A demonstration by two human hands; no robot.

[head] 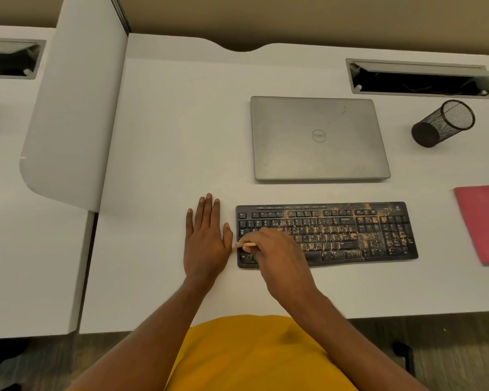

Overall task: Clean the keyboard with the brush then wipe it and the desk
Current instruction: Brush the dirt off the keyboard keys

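1. Keyboard: I see the black keyboard (326,234) lying flat on the white counter (181,136), towards the front edge and right of centre. Tan, sand-like debris (350,235) covers most of its middle and right-hand keys.

2. Right hand: my right hand (277,249) is over the left part of the keyboard, fingers curled round the brush (244,244). Only a pale wooden handle end shows, pointing towards the left hand; the bristles are hidden under the fingers.

3. Left hand: my left hand (206,238) lies palm-down on the counter, fingers straight and together, holding nothing. It sits just beside the keyboard's left end.

4. Cloth: a pink cloth (483,221) lies flat at the counter's right edge, partly cut off by the frame, apart from the keyboard.

5. Other items: a closed grey Dell laptop (319,138) lies behind the keyboard. A black mesh pen cup (442,122) lies tipped on its side towards the back right corner, near an open cable tray (421,79).
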